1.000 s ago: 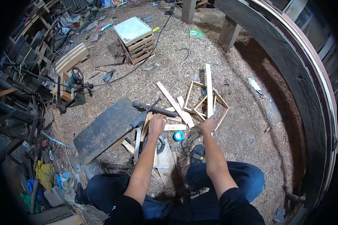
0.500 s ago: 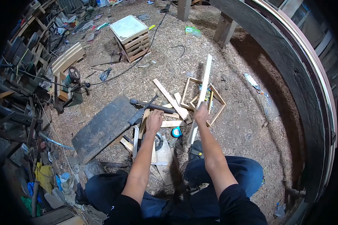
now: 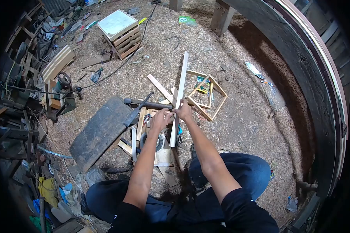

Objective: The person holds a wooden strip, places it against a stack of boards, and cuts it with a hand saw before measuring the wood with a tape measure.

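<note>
A long pale wooden strip stands out from my right hand, whose fingers are closed around it. My left hand is just left of the strip with its fingers bent together; whatever they may hold is hidden. Beneath the hands lie shorter wood pieces and a dark tube-like bar. Across that bar lies a long dark tool. A teal tape measure is partly covered by the strip. Right of the strip, thin wooden frames rest on the ground.
A dark slab lies to the left. Farther off are a stack of wooden frames with a white top, a green machine with a handwheel and a cable. A heavy beam curves along the right. Wood shavings cover the ground.
My right hand has brought the wooden strip leftward, close to my left hand, and the strip now stands more upright in view. The left hand's fingers have moved toward it.
</note>
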The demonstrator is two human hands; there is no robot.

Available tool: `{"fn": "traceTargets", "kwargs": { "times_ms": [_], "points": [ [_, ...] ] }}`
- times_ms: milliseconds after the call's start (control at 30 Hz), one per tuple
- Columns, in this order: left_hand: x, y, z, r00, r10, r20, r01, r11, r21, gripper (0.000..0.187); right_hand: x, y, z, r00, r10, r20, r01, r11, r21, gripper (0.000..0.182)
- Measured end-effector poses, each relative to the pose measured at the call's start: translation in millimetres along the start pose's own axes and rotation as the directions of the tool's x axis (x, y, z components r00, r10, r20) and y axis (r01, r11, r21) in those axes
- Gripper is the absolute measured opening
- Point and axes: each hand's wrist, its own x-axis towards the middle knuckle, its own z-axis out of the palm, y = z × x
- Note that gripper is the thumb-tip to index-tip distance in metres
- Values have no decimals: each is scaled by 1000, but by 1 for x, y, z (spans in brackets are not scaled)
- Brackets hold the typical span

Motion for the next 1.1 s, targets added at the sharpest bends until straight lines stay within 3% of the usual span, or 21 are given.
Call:
{"fn": "traceTargets", "kwargs": {
  "times_ms": [100, 133, 233, 267, 300, 367, 500, 533, 600, 667, 833, 900, 933, 967, 1067, 1100],
  "points": [
    [2, -10, 9, 990, -27, 135, 29, 999, -16, 44, -1, 1, 7, 997, 36, 75, -38, 999, 18, 76],
    [1, -16, 14, 994, 36, 101, -36, 999, -1, 41, -2, 1, 9, 995, 45, 93, -46, 999, 13, 75],
    [8, -29, 22, 995, 45, 91, -44, 999, -18, 38, 1, 5, 13, 990, 82, 111, -81, 997, -9, 79],
    [8, -34, 24, 995, 16, 100, -10, 998, -65, 32, 3, 9, 12, 990, 59, 125, -66, 997, 48, 79],
    [6, -31, 20, 995, 10, 99, -4, 998, -66, 32, 7, 11, 17, 985, 70, 158, -106, 966, 234, 74],
    [3, -24, 13, 993, -28, 117, 37, 997, -74, 30, 14, 21, 21, 955, 131, 267, -225, 907, 356, 73],
    [6, -26, 13, 986, -39, 161, 47, 998, -44, 32, 24, 38, 34, 980, 103, 171, -160, 917, 366, 57],
    [10, -35, 17, 986, -38, 165, 46, 998, -44, 32, 26, 39, 32, 966, 97, 239, -190, 895, 404, 45],
    [19, -55, 21, 965, 49, 259, 19, 968, -250, 33, 31, 42, 33, 945, 83, 315, -238, 836, 495, 43],
    [14, -42, 2, 963, 26, 268, 34, 976, -217, 32, 27, 28, 25, 897, 56, 437, -345, 708, 617, 36],
    [35, -35, -18, 968, 93, 231, -11, 943, -332, 43, 22, -11, 6, 879, 55, 473, -388, 659, 644, 36],
    [31, 0, -39, 958, 2, 287, 81, 957, -277, 48, 11, -34, -11, 871, 86, 484, -412, 666, 622, 37],
    [26, 15, -52, 969, 73, 238, -43, 990, -132, 57, 7, -40, -15, 888, 90, 451, -385, 683, 621, 39],
    [13, 49, -76, 977, 24, 213, -31, 999, 29, 63, 1, -49, -23, 888, 70, 455, -390, 637, 664, 38],
    [6, 68, -98, 976, 110, 189, -129, 987, 91, 62, -25, -84, -61, 880, 58, 472, -399, 629, 667, 47],
    [-1, 84, -110, 975, 109, 193, -142, 976, 168, 59, -39, -102, -78, 988, 86, 132, -141, 854, 500, 57]
  ]
}}
